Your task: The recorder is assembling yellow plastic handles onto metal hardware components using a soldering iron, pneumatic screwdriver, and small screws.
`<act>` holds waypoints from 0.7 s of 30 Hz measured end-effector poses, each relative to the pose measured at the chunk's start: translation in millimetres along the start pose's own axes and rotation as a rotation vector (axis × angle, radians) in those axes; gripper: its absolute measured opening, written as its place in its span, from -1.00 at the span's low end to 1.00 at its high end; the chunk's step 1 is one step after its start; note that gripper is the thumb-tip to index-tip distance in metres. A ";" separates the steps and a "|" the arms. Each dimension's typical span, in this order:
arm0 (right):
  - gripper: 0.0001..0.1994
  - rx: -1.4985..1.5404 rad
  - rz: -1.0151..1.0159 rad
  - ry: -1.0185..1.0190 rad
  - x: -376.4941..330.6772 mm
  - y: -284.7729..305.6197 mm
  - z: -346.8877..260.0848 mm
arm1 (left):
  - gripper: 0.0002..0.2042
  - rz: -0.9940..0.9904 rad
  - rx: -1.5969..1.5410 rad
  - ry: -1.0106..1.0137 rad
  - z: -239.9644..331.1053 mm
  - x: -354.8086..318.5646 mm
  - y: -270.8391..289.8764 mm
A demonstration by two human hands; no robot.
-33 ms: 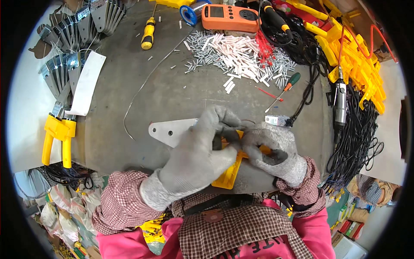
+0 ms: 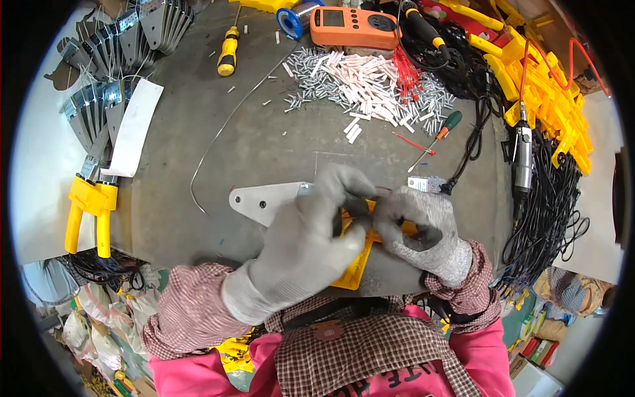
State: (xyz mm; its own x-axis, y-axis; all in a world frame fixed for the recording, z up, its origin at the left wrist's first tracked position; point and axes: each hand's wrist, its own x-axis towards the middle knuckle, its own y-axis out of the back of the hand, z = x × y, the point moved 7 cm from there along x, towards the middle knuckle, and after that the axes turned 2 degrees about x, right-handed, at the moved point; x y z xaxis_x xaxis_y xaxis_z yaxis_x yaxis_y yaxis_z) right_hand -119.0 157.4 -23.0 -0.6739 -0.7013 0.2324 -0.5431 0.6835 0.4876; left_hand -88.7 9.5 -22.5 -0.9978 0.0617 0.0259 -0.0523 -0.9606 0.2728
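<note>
Gloved left hand (image 2: 301, 248) and right hand (image 2: 423, 228) apparently pinch yellow part (image 2: 354, 268).

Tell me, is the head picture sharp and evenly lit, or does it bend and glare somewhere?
Head view: sharp at the gloved left hand and right hand; strong fisheye bending toward the black rim; light even and soft, shadows faint; mild shine on the metal plate.

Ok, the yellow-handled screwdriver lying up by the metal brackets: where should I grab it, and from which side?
Grip the yellow-handled screwdriver on its thick handle, coming from above. It lies flat on the grey table, handle nearest you, thin shaft pointing away, with bare table either side.
</note>
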 end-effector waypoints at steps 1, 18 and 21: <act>-0.80 0.001 0.010 -0.007 -0.7 -1.6 -1.7 | -0.69 -0.012 0.002 0.000 0.9 -2.5 -0.6; -0.71 -0.197 0.032 -0.241 0.9 -2.8 -5.1 | -0.66 0.007 0.543 -0.412 36.4 -3.2 -6.0; -0.68 -0.391 -0.098 -0.205 3.3 -5.6 -4.8 | -0.66 -0.018 0.234 -0.030 9.6 5.3 2.5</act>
State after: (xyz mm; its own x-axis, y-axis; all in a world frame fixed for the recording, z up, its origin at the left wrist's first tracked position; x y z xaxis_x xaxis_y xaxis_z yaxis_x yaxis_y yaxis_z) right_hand -115.7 150.3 -20.9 -0.7354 -0.6774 0.0168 -0.4061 0.4605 0.7893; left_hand -93.7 10.0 -12.4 -0.9949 0.0897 0.0464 -0.0557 -0.8705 0.4890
